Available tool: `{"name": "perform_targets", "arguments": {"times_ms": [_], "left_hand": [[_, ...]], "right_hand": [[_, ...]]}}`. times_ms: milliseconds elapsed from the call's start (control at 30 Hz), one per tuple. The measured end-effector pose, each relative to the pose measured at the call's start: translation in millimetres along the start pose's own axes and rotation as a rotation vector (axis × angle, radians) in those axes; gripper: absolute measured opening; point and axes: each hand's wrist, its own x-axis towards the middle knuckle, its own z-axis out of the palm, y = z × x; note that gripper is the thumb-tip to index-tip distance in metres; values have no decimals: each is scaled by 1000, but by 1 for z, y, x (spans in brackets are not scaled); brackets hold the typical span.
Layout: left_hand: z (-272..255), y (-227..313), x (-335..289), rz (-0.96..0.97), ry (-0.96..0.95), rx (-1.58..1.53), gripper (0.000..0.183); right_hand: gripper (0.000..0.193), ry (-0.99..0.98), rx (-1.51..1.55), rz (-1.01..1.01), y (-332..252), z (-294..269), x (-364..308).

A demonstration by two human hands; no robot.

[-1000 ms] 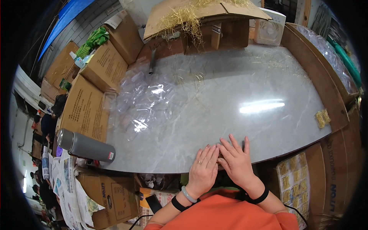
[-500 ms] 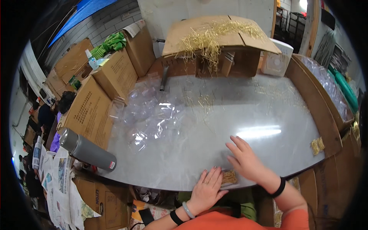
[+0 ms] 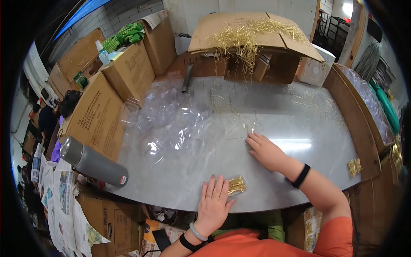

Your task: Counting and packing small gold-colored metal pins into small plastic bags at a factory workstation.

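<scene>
My left hand (image 3: pixel 213 201) lies flat near the table's front edge, fingers stretched out. Beside its fingers is a small clear packet (image 3: pixel 236 186) filled with thin gold pieces; whether the hand touches it I cannot tell. Farther up the grey table, my right hand (image 3: pixel 269 153) reaches forward and left with extended fingers, palm down. A few gold wire-like pieces (image 3: pixel 250 128) lie just beyond its fingertips, and nothing shows in its grasp. A second gold-filled packet (image 3: pixel 354 167) rests by the table's right edge.
Clear plastic containers (image 3: pixel 173 118) are heaped on the table's left half. A grey thermos (image 3: pixel 94 162) leans at the left edge. At the back, a cardboard box (image 3: pixel 274 68) carries a tangle of gold strands (image 3: pixel 244 40), next to a white fan-like appliance (image 3: pixel 316 66). Cartons (image 3: pixel 96 120) line the left.
My right hand has moved forward, lowering to the table near the loose gold pieces. My left hand and the near packet have shifted left. The view has turned slightly.
</scene>
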Motion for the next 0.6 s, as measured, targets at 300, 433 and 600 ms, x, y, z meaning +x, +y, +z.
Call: {"name": "perform_targets", "arguments": {"times_ms": [300,433,600], "left_hand": [[1,-6,-2,79,15,-33,69],[-1,-11,0,91,9,-40,74],[2,-17,-3,6,123,-129,83]], "right_hand": [[48,22,203,69,-16,-30,-99],[64,-45,172,109,8,-38,-79],[75,-181,88,-159,-30,-34,-87]]}}
